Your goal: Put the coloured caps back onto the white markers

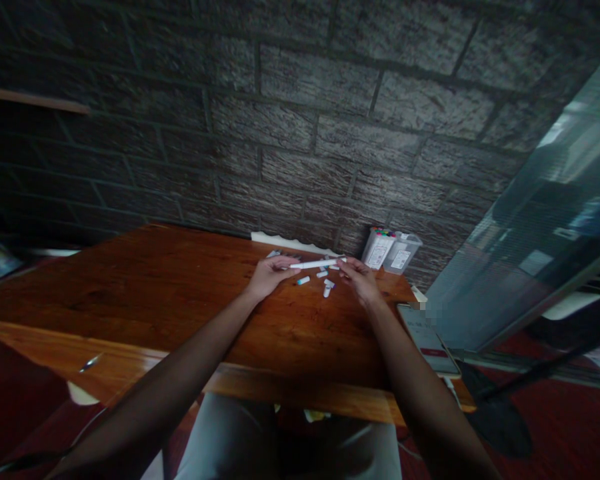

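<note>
Head view lets me see one white marker [310, 265] held level above the wooden table [180, 287]. Fingers of the left hand [269, 278] pinch its left end; those of the right hand [364, 281] pinch the other end. Below lie small white caps [304, 281]. Near the wall [290, 133] stand two plastic boxes [403, 256].

The pen [314, 265] is showing plain white. One small piece [304, 281] is carrying a teal end. The table [130, 287] is showing orange-brown with darker grain; the far wall [290, 80] is displaying a grey brick pattern. At right, the floor [570, 407] is looking deep red.
</note>
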{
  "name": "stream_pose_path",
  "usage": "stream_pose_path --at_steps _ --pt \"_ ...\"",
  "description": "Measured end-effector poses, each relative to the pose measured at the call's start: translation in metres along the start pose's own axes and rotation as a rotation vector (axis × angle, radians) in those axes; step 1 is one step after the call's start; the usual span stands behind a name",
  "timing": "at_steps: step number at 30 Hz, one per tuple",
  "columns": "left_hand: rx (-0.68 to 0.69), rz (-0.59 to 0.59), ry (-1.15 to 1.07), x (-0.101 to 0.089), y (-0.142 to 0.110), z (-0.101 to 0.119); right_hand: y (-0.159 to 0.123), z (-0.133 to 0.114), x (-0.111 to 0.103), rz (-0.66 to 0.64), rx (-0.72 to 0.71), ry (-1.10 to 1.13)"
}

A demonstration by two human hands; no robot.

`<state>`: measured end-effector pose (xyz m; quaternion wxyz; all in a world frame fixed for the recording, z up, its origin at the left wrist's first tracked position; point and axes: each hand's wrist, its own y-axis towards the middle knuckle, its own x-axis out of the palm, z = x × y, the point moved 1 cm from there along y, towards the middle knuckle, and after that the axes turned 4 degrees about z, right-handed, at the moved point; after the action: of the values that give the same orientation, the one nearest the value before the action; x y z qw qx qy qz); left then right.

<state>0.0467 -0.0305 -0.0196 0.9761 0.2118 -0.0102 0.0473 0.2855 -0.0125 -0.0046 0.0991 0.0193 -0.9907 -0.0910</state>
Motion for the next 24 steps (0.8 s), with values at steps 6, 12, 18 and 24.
stream_pose_path --at_steps 6,12,18,24 --pt "-0.059 -0.08 -0.042 0.007 -0.004 -0.002 -0.004 0.01 0.014 -0.085 0.021 -0.002" --pt "-0.056 -0.099 -0.069 0.011 -0.004 -0.001 0.0 0.006 0.011 -0.023 -0.023 0.08" --pt "-0.027 -0.002 0.003 0.005 -0.001 -0.001 0.004 -0.01 0.001 0.106 -0.067 0.214" --pt "-0.033 0.062 0.018 -0.001 0.002 -0.002 0.002 -0.025 -0.001 0.021 -0.011 0.331"
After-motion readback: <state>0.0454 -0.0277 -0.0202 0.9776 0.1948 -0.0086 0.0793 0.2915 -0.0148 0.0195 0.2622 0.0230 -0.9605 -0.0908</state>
